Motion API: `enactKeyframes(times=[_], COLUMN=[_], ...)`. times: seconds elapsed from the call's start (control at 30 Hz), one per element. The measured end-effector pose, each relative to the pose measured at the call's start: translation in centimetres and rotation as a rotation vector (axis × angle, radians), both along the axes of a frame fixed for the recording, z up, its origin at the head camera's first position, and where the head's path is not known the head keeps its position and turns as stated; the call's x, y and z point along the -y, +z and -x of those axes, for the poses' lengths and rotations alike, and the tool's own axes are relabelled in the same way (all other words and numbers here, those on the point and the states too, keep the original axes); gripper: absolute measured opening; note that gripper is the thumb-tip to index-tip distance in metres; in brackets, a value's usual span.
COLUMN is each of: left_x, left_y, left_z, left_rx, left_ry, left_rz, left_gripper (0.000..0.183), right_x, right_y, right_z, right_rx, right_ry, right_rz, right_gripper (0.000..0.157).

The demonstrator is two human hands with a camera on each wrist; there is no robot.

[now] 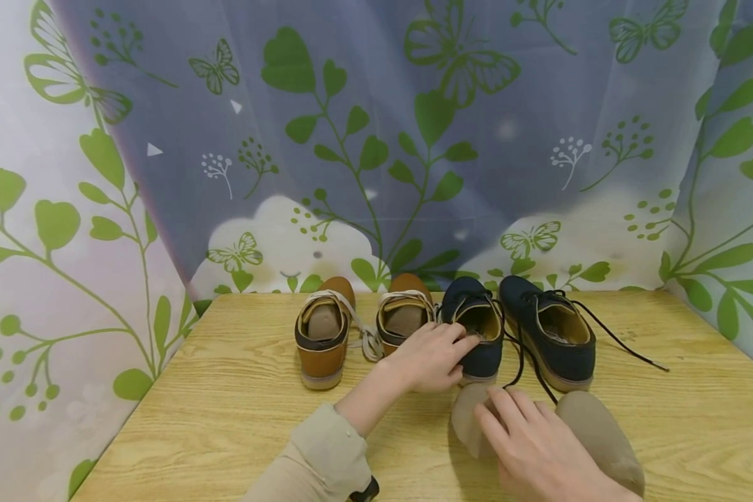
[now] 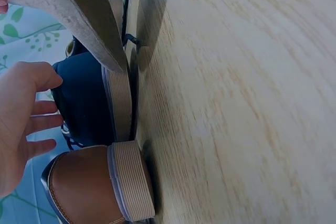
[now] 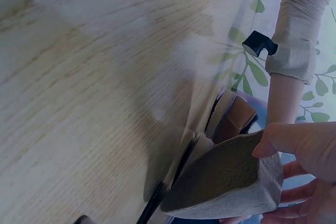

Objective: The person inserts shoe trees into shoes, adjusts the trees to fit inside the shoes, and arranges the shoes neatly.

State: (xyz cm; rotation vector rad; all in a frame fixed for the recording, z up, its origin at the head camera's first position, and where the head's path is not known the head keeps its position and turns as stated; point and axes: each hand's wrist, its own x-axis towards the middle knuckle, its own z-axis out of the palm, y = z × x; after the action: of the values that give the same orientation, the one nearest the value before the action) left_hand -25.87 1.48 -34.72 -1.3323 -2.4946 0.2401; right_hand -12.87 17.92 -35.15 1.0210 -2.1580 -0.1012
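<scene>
Two navy lace-up shoes, the left one (image 1: 480, 359) and the right one (image 1: 561, 335), stand side by side with loose dark laces. My left hand (image 1: 429, 355) is over the left navy shoe's opening; in the left wrist view its thumb (image 2: 44, 76) touches the heel collar and the other fingers spread loosely. My right hand (image 1: 536, 443) grips a beige shoe insert (image 3: 226, 174) by its blunt end, thumb on one side and fingers on the other. That insert is tilted just behind the left navy shoe. A second beige insert (image 1: 602, 439) lies to the right of my right hand.
A brown pair, with one shoe (image 1: 323, 335) far left and the other (image 1: 404, 314) partly behind my left hand, stands with pale laces between. A dark lace (image 1: 621, 335) trails right on the wooden table (image 1: 226, 418). A patterned cloth (image 1: 376, 139) hangs behind.
</scene>
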Motion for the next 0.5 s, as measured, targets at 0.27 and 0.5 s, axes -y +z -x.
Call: enactKeyframes(times=[0.27, 0.5], left_x=[0.4, 0.6], left_y=[-0.3, -0.6], left_z=[0.2, 0.3], left_rx=[-0.055, -0.08], left_ry=[-0.055, -0.074], left_rz=[-0.01, -0.008], left_gripper=[0.047, 0.046], right_x=[-0.8, -1.5], right_y=[1.3, 2.3], right_z=[-0.1, -0.4], right_rx=[0.079, 0.126], right_ry=[0.01, -0.05], right_rz=[0.023, -0.007], right_gripper=[0.061, 0.063])
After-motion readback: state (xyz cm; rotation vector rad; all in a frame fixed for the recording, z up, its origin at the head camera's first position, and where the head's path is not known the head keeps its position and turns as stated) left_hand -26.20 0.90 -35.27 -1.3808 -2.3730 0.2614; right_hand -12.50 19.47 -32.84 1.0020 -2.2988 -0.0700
